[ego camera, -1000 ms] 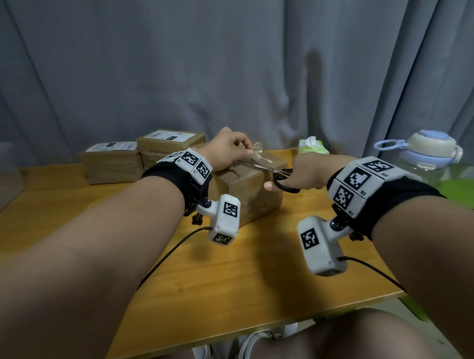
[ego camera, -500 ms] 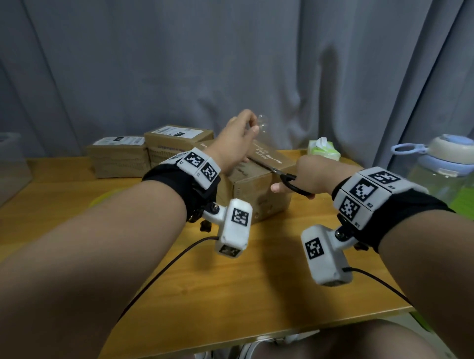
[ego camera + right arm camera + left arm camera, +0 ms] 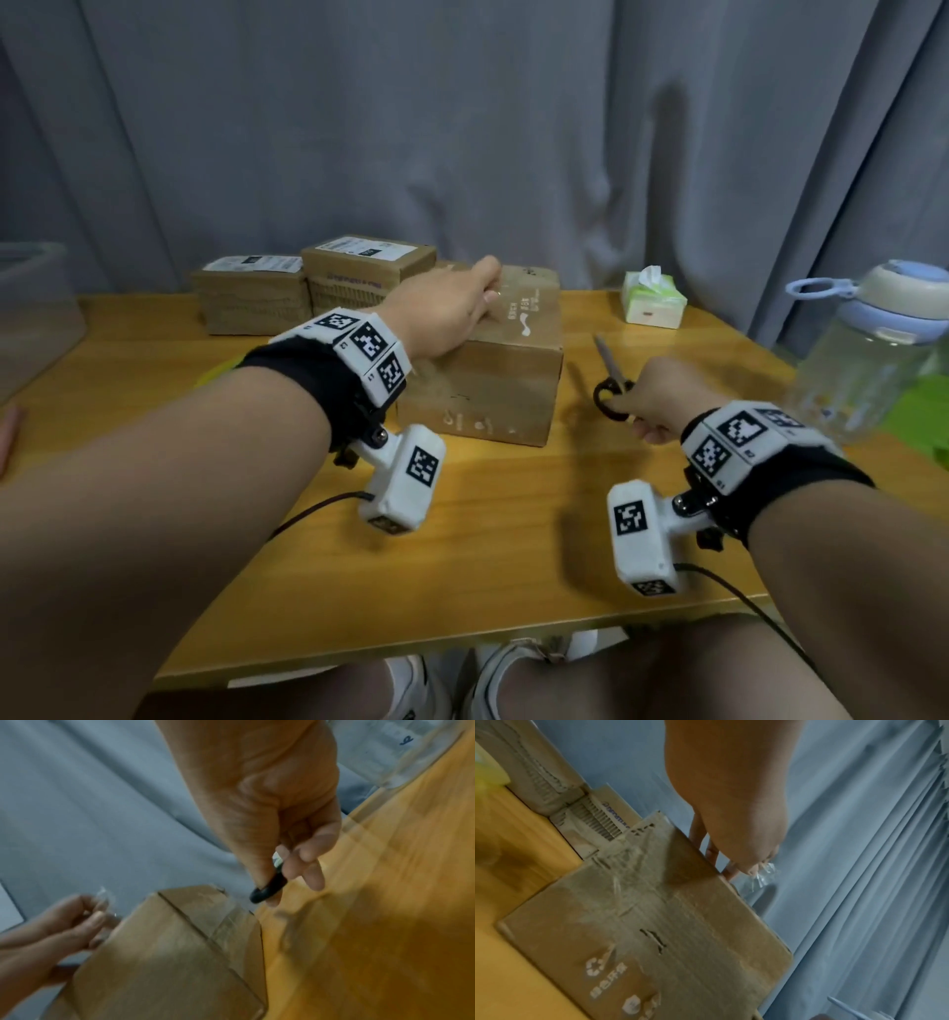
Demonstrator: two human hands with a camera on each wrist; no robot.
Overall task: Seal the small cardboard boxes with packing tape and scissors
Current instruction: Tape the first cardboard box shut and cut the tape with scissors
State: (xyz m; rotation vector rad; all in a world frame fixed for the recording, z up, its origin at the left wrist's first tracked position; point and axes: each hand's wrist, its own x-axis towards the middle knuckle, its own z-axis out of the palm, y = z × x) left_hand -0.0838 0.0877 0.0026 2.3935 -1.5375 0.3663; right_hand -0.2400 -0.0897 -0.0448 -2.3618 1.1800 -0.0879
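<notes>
Left grip on box

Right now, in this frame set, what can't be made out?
- Roll of packing tape: no view shows it.
- Brown cardboard box far side: head view, hidden by the box itself and the left hand.
- Black-handled scissors: blades blurred in head view; the right hand hides them in the right wrist view.
- Box labels: too small.

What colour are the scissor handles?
Black scissor handles, held in the right hand; clearest in the head view.
</notes>
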